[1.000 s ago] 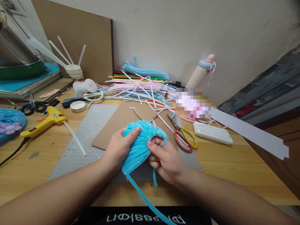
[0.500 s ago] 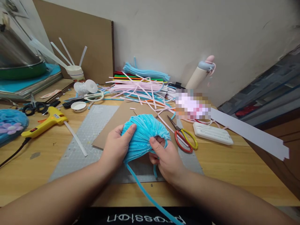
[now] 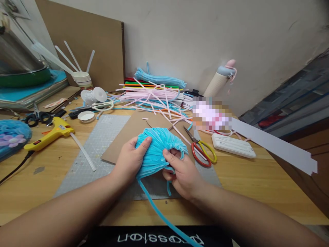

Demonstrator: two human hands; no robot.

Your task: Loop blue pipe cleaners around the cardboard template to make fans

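A rounded bundle of blue pipe cleaners is held above the grey cutting mat and a brown cardboard piece. My left hand grips its left side, thumb on top and the other fingers hidden behind. My right hand pinches the right edge near an opening, with the thumb on the outer face and fingers partly inside or under it. One long blue strand hangs from the lower left of the bundle toward my lap; a shorter end dangles beside my right hand.
Red-and-yellow scissors and a white power strip lie to the right. On the left is a yellow glue gun with black scissors behind it. Pink pipe cleaners, paper cups and a bottle stand or lie at the back.
The blue bundle and both hands have shifted slightly down and to the right. My right thumb has slid a little left on the bundle. Both hands keep their hold.
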